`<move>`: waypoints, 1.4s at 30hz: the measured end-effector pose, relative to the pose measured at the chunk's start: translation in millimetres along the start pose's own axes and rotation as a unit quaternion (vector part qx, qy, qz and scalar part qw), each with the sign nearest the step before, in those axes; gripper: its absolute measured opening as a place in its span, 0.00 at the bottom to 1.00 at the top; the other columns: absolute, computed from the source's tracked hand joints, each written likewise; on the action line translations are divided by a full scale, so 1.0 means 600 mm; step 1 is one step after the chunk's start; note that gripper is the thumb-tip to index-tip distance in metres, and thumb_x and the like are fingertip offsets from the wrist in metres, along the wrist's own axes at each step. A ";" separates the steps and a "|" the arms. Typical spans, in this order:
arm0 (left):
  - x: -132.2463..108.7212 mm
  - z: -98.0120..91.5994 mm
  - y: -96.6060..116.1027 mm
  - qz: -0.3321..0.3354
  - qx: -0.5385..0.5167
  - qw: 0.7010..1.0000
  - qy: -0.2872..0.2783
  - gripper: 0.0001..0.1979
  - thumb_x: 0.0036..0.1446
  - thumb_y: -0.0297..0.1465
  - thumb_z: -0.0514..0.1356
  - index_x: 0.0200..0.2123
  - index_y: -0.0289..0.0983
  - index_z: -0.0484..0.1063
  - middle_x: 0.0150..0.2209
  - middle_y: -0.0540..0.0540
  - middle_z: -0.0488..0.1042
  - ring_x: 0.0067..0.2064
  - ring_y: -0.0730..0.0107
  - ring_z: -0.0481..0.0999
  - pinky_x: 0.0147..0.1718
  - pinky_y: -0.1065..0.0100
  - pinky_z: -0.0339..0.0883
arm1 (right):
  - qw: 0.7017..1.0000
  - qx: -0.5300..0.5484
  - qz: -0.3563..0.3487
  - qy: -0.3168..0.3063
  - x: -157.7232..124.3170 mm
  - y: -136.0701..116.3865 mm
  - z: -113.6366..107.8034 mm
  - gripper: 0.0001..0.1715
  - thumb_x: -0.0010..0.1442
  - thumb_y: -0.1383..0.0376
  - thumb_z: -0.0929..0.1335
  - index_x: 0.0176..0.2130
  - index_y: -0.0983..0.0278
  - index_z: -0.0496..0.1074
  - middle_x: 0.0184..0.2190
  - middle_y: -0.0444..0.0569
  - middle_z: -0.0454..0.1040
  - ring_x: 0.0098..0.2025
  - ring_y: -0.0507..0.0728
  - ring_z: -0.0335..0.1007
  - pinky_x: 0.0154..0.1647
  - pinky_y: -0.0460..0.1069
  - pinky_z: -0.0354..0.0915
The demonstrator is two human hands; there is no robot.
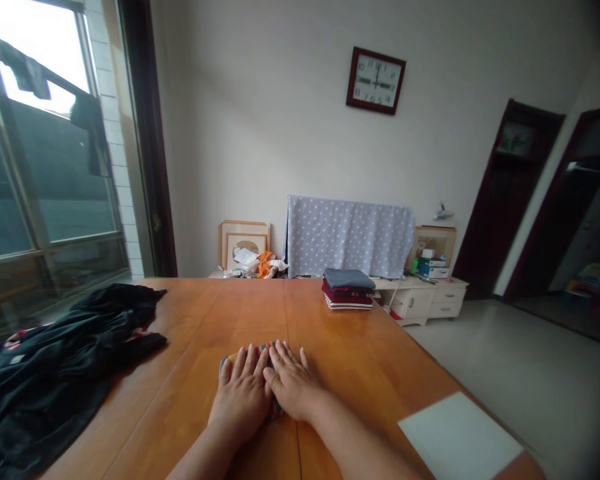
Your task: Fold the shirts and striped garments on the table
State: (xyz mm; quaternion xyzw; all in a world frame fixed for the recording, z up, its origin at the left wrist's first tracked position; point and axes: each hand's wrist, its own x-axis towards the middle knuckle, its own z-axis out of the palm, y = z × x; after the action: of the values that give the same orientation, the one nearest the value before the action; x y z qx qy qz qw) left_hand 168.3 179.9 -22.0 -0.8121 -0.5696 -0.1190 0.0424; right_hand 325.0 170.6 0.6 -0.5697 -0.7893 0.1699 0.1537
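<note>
Both palms lie flat on a small folded piece of multicoloured cloth (274,408) on the wooden table (360,387). My left hand (244,387) covers its left part, fingers stretched forward. Beside it, my right hand (291,379) presses on the right part, its thumb touching the left hand. Most of the cloth is hidden beneath the hands; patterned edges show at the top and between the wrists. Farther back on the table stands a neat stack of folded clothes (349,289), grey on top with dark red and striped layers below.
A heap of dark clothes (65,373) covers the table's left side. A pale flat sheet (463,437) lies at the right front edge. Behind the table are a low white cabinet (437,300) and a dotted cloth (350,237) draped over something wide.
</note>
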 end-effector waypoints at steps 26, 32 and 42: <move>0.001 -0.009 -0.004 0.004 -0.014 0.999 -0.033 0.31 0.67 0.42 0.46 0.71 0.42 0.56 0.72 0.42 0.50 0.73 0.48 0.45 0.68 0.40 0.39 | 0.999 0.016 0.013 -0.028 0.002 0.002 -0.004 0.46 0.69 0.40 0.46 0.74 0.61 0.40 0.75 0.52 0.35 0.76 0.62 0.27 0.72 0.67 0.26; 0.010 0.001 -0.038 0.006 -0.164 0.986 -0.012 0.31 0.66 0.44 0.50 0.70 0.42 0.58 0.71 0.43 0.56 0.73 0.51 0.49 0.69 0.43 0.41 | 1.000 0.004 0.012 -0.025 0.005 0.007 0.000 0.46 0.68 0.39 0.45 0.74 0.58 0.41 0.75 0.50 0.36 0.76 0.61 0.28 0.72 0.66 0.28; 0.046 -0.018 -0.103 -0.183 -0.450 0.854 0.186 0.19 0.62 0.40 0.54 0.50 0.36 0.75 0.52 0.38 0.78 0.55 0.56 0.76 0.57 0.56 0.67 | 0.979 0.114 0.036 0.167 0.021 0.063 -0.004 0.44 0.69 0.41 0.48 0.64 0.61 0.67 0.67 0.51 0.64 0.69 0.59 0.56 0.70 0.56 0.50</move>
State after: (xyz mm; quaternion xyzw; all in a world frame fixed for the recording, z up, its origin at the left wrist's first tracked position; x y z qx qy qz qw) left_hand 117.7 224.5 -9.0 -0.5862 -0.5739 -0.5167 -0.2452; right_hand 354.4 193.7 -13.7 -0.5971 -0.7068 0.1662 0.3409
